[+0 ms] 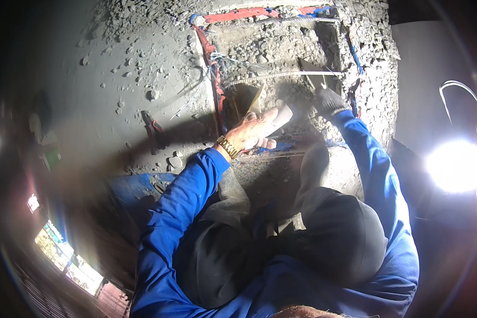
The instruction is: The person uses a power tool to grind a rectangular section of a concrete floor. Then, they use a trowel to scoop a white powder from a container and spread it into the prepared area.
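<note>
My bare left hand (252, 130), with a gold watch at the wrist, is closed on a pale flat piece (282, 118) whose kind I cannot make out. A thin yellow strip (257, 97) sticks up beside its thumb. My right hand (329, 102), in a grey knit glove, grips what looks like a trowel (308, 68), its dark pointed blade over the rubble; the fingers are partly hidden. Both hands are over a rubble-filled recess edged with red and blue strips (215, 79). A ribbed steel bar (281, 75) crosses it just beyond my hands.
Pliers with red handles (152, 125) lie on the grey concrete (111, 98) at left, among stone chips. Thin pale wires (229, 60) poke out at the recess's left edge. Broken stone (379, 69) lines the right side. A bright lamp (457, 166) glares at far right.
</note>
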`<state>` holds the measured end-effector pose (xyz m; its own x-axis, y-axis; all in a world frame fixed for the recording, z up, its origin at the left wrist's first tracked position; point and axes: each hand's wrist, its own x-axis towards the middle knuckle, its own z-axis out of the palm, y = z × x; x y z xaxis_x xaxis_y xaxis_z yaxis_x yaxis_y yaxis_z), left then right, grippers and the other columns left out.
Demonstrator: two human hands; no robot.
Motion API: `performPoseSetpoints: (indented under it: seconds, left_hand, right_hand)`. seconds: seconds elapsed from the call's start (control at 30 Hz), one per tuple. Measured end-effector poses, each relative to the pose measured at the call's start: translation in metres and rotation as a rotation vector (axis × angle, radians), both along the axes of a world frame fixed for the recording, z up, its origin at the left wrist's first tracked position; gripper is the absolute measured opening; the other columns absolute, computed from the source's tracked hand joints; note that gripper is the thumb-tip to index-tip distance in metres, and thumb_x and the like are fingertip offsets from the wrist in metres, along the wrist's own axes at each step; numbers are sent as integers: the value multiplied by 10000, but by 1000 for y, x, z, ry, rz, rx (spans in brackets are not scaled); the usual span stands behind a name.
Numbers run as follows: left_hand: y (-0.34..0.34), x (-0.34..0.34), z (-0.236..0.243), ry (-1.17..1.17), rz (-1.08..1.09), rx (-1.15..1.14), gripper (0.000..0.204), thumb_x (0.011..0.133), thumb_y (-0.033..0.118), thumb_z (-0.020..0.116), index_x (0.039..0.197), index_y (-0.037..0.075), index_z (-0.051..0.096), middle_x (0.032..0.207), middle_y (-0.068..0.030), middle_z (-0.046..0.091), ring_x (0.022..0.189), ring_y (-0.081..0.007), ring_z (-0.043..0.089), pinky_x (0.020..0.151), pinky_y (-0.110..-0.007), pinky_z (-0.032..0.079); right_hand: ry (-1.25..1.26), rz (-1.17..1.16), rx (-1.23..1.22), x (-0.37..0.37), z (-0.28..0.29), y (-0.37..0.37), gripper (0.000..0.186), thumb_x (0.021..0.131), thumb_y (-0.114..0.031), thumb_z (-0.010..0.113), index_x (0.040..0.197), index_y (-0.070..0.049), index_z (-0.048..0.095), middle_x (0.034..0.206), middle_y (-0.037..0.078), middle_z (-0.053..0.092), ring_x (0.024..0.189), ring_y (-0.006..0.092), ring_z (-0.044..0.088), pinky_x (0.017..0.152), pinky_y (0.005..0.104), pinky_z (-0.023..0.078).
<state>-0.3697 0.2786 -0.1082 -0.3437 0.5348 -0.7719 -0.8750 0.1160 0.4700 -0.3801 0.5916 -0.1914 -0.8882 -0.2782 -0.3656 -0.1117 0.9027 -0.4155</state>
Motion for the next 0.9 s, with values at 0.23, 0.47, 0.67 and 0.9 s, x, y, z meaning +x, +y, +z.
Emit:
performPoseSetpoints:
  seconds: [0.23,0.47,0.67,0.9]
  left_hand:
    - [1,-11,34,197,-247,13,547,969,423,421,1421,119,372,1184,-142,479,895,-123,595,658,-258,559]
    - [-14,-20,23,19,-303,-20,510,969,351,477,1378,52,416,1154,-160,477,860,-145,645,572,-240,552]
    - [0,-10,27,150,-104,-52,464,893,303,630,1257,38,520,959,-77,432,731,-130,561,552,-292,566]
    - [-8,13,-26,25,38,-16,527,937,455,447,1349,126,454,799,-32,563,591,-102,484,508,-248,474]
  right_hand:
    - [-435,248,91,25,76,-26,209,781,-116,555,920,7,651,852,239,654,822,367,658,722,447,527]
    - [-131,96,65,11,64,-27,250,853,-215,519,999,-12,529,793,220,633,775,398,635,669,484,498]
    - [-82,92,13,-1,-32,-49,310,848,-215,546,1075,-4,547,856,201,643,851,367,627,721,437,499]
    - [-255,484,56,-2,21,-46,346,919,-299,491,1137,-41,568,918,162,653,843,302,642,754,401,516]
